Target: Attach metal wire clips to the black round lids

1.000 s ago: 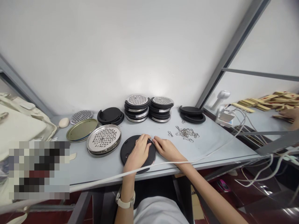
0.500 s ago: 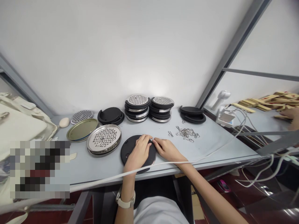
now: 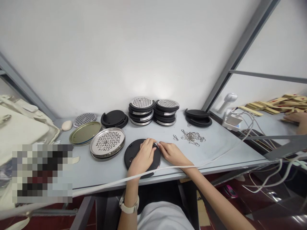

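A round black disc (image 3: 133,150) with small holes and a shiny metal edge at its right lies flat near the table's front edge. My left hand (image 3: 146,153) lies over it, holding it down with the fingers together and bent towards the far right rim. Against that rim, my right hand (image 3: 170,151) is closed, thumb and forefinger pinched. A small shiny metal bit (image 3: 154,144) shows between the fingertips of both hands; its kind is hard to make out. Right of my hands lies a loose pile of wire clips (image 3: 192,136), with one single clip (image 3: 175,137) apart from it.
Two stacks of black-rimmed perforated discs (image 3: 142,110) stand by the wall. Perforated metal plates (image 3: 107,142), an olive lid (image 3: 85,132) and black discs (image 3: 114,118) lie left; black rings (image 3: 198,117) lie right. A white cable (image 3: 168,167) crosses in front. Another person's hand (image 3: 297,118) touches wooden pieces.
Both hands stay almost in place at the disc's far right rim. The small shiny bit at the fingertips shows more clearly now. The view has shifted very slightly.
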